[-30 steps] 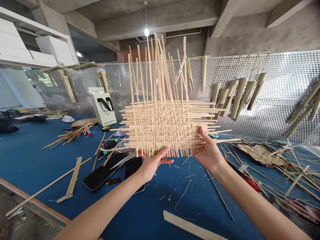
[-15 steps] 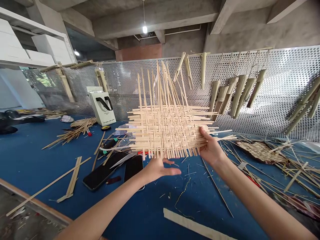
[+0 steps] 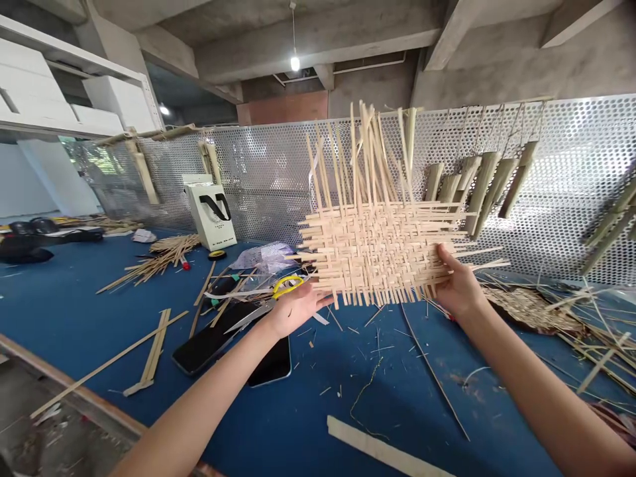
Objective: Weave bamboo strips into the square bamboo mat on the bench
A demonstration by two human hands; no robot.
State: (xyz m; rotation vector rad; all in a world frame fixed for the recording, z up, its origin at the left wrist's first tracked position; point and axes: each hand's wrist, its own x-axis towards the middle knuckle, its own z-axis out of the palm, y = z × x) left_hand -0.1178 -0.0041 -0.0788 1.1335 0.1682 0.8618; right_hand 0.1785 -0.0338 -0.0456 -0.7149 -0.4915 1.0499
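My right hand (image 3: 460, 281) grips the lower right edge of a woven bamboo mat (image 3: 377, 255), with the thumb on top. Long loose bamboo strips rise from the mat's far side and fan upward. My left hand (image 3: 298, 308) is open, its fingers spread at the mat's lower left edge. I cannot tell whether those fingertips touch the strips. Just below that hand lie yellow-handled scissors (image 3: 287, 286) with their blades pointing left, and a black smartphone (image 3: 213, 338).
The blue worktable (image 3: 99, 311) holds a second phone (image 3: 273, 361), bundled bamboo strips (image 3: 169, 255), a white box (image 3: 209, 215), and a woven piece (image 3: 527, 308). Bamboo tubes (image 3: 481, 192) hang on a perforated metal screen (image 3: 308, 179) behind. Scraps lie scattered.
The mat has shifted right in view, and the loose strips lean differently. My left hand has moved up and right, closer to the mat's lower edge. My right hand keeps its grip.
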